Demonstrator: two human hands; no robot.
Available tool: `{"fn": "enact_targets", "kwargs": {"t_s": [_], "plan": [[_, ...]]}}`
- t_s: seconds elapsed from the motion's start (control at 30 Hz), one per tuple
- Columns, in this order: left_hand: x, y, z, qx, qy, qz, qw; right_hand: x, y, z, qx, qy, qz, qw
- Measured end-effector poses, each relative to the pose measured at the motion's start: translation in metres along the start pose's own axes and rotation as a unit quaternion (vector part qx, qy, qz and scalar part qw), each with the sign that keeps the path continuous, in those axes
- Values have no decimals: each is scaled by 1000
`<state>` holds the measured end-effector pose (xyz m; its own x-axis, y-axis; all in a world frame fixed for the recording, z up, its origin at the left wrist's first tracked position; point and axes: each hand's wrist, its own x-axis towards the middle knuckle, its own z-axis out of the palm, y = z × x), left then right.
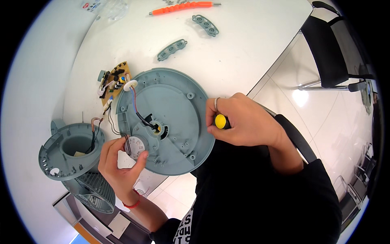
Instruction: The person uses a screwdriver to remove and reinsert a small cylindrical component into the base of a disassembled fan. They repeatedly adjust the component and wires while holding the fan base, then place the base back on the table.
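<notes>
A large round grey-green plastic base [174, 97] lies at the table's near edge, its ribbed inner side up. At its lower left, my left hand [120, 164] pinches a small round white slotted part [136, 147] between thumb and fingers. Thin black wires [115, 127] run from that part toward a circuit board [115, 81]. My right hand [241, 120], a ring on one finger, is closed around a screwdriver [221, 121] at the base's right rim. Only its yellow-and-black handle end shows; the shaft is hidden. Red, blue and black wires [137, 110] come out of the base's central hole.
On the left stands a grey-green housing [75, 148] with a slatted grille [95, 191]. Two grey-green brackets [172, 50] and an orange flexible shaft [185, 8] lie farther back, near a clear plastic bag [111, 10]. A black chair [325, 49] stands at right.
</notes>
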<state>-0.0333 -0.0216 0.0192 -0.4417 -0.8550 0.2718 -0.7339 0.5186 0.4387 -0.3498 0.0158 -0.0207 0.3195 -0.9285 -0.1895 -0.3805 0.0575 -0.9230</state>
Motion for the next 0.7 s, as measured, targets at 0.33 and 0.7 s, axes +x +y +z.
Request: {"fn": "enact_targets", "kwargs": {"t_s": [0.33, 0.7], "plan": [[-22, -12, 19, 40, 88, -27, 995, -2, -1, 2, 24, 21, -18, 999], [-29, -23, 32, 26, 132, 2, 991, -1, -16, -2, 27, -39, 90, 995]]}}
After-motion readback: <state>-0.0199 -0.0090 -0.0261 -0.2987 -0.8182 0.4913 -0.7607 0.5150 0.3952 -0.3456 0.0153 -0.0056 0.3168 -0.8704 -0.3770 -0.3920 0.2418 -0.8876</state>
